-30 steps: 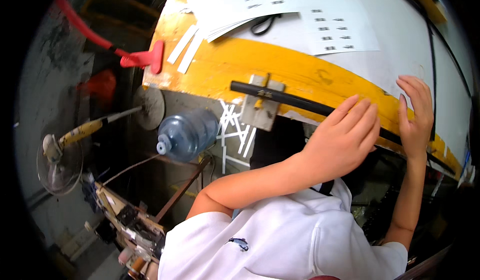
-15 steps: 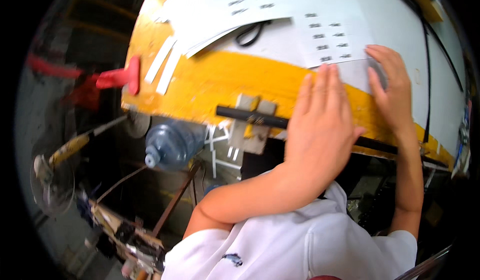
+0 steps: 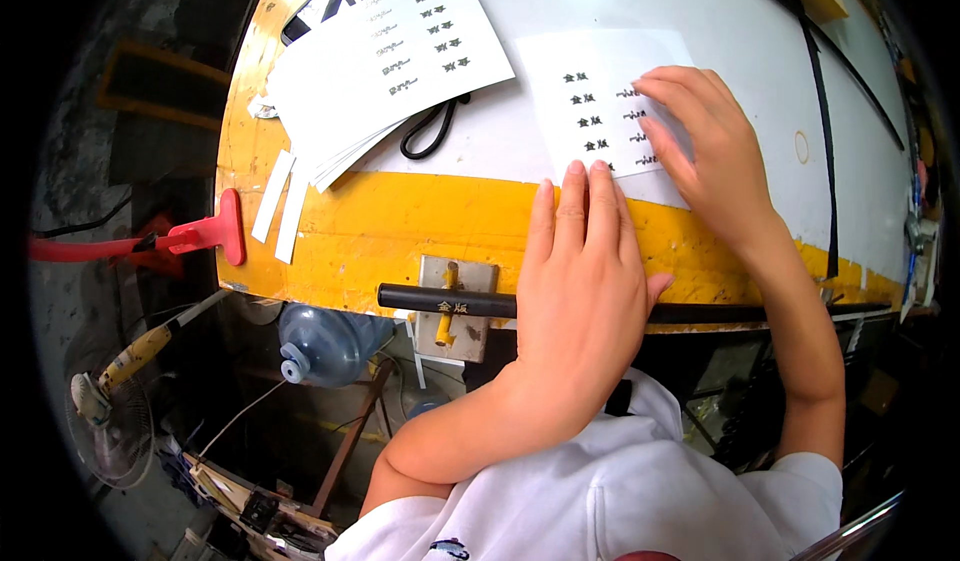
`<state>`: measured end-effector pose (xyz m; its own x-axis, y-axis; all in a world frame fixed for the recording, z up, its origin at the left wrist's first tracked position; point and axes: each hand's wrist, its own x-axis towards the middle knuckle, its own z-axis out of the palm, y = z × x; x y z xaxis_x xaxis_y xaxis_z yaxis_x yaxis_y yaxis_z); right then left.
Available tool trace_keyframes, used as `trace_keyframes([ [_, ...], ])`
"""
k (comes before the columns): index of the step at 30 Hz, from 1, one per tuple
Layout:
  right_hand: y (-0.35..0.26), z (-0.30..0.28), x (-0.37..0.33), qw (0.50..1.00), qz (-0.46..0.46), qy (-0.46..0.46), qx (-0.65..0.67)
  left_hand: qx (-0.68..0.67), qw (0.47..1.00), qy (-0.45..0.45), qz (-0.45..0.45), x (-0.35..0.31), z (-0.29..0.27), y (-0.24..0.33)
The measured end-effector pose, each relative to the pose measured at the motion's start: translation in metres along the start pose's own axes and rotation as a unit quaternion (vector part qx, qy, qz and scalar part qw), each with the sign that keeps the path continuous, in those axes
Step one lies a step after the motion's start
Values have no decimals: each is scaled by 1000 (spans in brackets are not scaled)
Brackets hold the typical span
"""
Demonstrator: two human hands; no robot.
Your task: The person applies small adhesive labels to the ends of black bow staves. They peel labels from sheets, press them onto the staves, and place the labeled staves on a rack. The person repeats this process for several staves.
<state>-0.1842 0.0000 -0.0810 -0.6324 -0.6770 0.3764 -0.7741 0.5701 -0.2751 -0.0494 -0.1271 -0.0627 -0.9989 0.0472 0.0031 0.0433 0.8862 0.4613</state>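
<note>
The table (image 3: 400,221) leaves white room at upper right, its yellow front edge backed by a black rod (image 3: 700,314). At upper centre lies the sheet (image 3: 610,96), probably light, limp and easily creased, best taken by a corner. The left hand (image 3: 580,306) lies flat, the right hand (image 3: 715,151) half-curled, each grip holding nothing visible, though fingertip contact is hard to judge.
</note>
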Motion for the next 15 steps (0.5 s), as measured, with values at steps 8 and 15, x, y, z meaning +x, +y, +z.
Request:
trace_keyframes([
  [8, -9, 33, 16, 998, 43, 32, 44, -26, 999, -10, -16, 4, 1, 2],
  [15, -5, 38, 13, 993, 75, 72, 48, 10, 1000, 13, -10, 7, 4, 2],
])
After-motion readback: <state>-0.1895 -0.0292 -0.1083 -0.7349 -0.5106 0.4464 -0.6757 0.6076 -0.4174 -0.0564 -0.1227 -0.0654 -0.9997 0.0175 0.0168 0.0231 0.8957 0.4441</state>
